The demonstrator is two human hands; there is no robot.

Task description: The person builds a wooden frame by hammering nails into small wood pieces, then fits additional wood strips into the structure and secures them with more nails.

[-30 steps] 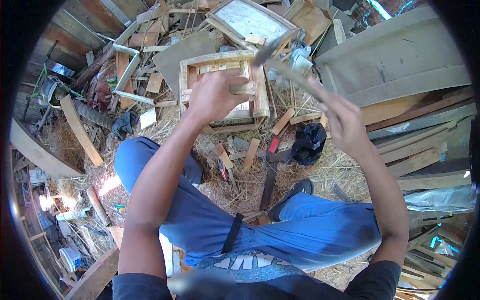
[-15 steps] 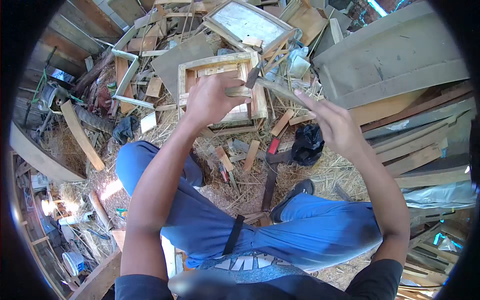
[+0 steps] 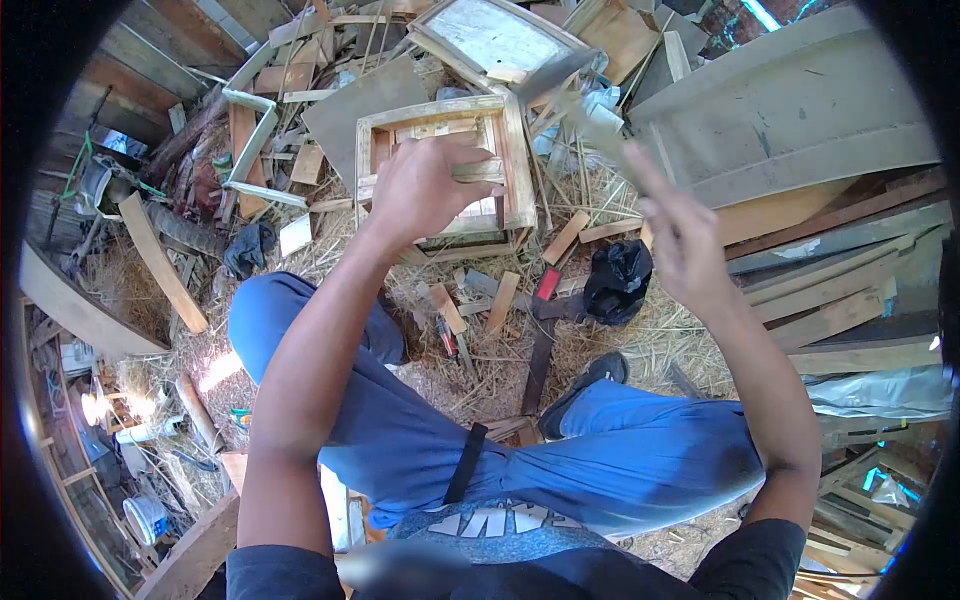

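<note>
My left hand is closed on a short wooden strip, its thumb below and fingers above. The strip lies across a weathered wooden frame with chipped pale paint, standing on the straw-strewn ground. In my right hand is a hammer, gripped by its wooden handle. The hammer's dark head is raised above the frame's upper right corner, apart from the strip, and smeared by motion. My left hand hides part of the frame and the strip's far end.
Behind the frame lies a pale panel among scrap boards. A black plastic bag, a red-marked dark tool and small wood blocks lie between my legs and the frame. Stacked planks and a large grey panel line the right.
The hammer has lifted up and away from the strip's end, with my right hand tilting back. My left hand stays nearly in place on the strip.
</note>
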